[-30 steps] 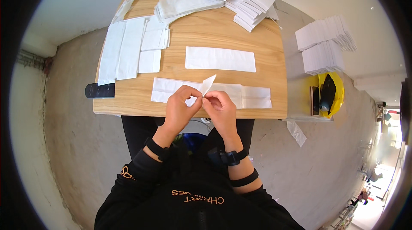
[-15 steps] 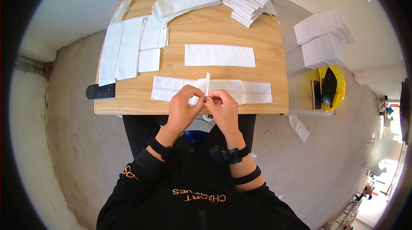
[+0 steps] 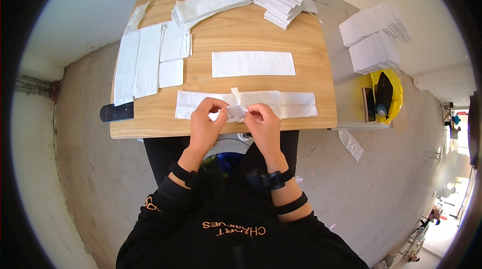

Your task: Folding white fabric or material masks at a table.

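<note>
Along the near edge of the table lies a long, thin white strip (image 3: 299, 104); I cannot tell whether it is paper or film. Over its middle, a loose white piece (image 3: 235, 113) is raised and bent between my two hands. Thumb and index finger of my left hand (image 3: 205, 122) pinch that piece on its left side. My right hand (image 3: 266, 127) pinches its right side, the fingers curled. Just beyond my hands a narrow white tip sticks up. A second flat white strip (image 3: 253, 64) lies apart, further back on the table.
Folded white sheets (image 3: 147, 63) cover the table's left side. Behind are a white sheet pile (image 3: 213, 7) and stacked white cards (image 3: 286, 0). On the right, a grey surface carries more stacks (image 3: 374, 53), a phone (image 3: 369, 104) and a yellow bag (image 3: 396, 95).
My hands have drawn slightly apart, the left one moving left. The white piece between them is now spread and bent, where before it was pinched together with a flap standing up.
</note>
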The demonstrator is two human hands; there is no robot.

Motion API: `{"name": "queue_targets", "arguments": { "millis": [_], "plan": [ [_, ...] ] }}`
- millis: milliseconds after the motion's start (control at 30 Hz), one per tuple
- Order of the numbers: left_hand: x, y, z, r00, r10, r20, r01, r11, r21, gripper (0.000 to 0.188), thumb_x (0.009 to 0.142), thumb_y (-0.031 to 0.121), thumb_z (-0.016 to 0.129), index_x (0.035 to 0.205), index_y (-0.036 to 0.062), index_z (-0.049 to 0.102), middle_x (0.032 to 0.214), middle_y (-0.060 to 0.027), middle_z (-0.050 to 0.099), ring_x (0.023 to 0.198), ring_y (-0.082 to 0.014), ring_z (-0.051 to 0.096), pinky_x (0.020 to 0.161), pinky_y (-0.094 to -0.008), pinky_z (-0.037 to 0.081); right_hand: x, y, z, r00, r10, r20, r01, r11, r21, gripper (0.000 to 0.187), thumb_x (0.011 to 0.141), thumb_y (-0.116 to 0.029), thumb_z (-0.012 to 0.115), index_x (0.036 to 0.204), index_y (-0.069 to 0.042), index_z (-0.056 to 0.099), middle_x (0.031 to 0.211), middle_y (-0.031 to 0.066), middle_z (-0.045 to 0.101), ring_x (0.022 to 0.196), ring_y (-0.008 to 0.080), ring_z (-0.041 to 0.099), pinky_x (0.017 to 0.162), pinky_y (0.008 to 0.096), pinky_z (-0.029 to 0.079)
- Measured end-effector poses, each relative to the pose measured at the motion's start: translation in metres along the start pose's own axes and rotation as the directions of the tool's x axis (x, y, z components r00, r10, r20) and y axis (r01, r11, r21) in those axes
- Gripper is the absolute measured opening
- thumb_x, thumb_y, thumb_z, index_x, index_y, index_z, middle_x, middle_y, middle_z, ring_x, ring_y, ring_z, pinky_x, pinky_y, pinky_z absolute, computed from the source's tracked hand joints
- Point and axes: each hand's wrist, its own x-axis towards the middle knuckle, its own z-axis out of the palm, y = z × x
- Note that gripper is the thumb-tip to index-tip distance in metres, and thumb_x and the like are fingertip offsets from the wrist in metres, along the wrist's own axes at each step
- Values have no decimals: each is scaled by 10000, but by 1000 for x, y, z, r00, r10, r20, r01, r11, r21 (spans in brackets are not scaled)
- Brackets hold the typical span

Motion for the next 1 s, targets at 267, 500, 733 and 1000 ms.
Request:
{"name": "queue_targets", "arguments": {
  "millis": [267,500,733,1000],
  "plan": [
    [-2,-25,-34,971,-237,10,216,863,-457,45,940,56,560,909,28,576,992,-56,640,896,-102,577,854,-257,471,-1,23,-7,964,265,16,-259,927,271,103,859,-61,639,932,6,613,882,64,674,801,114,657,684,234,495],
    [-12,-59,-68,886,-464,-23,331,665,-670,61,955,118,550,958,66,580,1009,-41,624,976,-127,584,906,-288,469,2,36,-25,915,392,-98,-333,869,367,136,880,-73,616,978,19,591,898,79,661,833,142,667,679,232,495],
    [-13,-66,-62,896,-443,-16,353,734,-581,61,954,129,556,957,71,574,982,-14,600,923,-98,554,874,-254,452,12,56,-30,948,243,-205,-251,968,-12,201,857,-184,677,955,-13,640,915,88,676,746,148,644,680,281,496],
    [-9,-67,-44,912,-410,-35,346,811,-471,68,952,119,564,960,54,581,996,-8,595,905,-68,519,846,-227,426,10,59,-49,942,114,-315,-185,960,-208,144,824,-188,693,895,-64,677,844,51,650,673,162,607,652,305,491]
  ]
}}
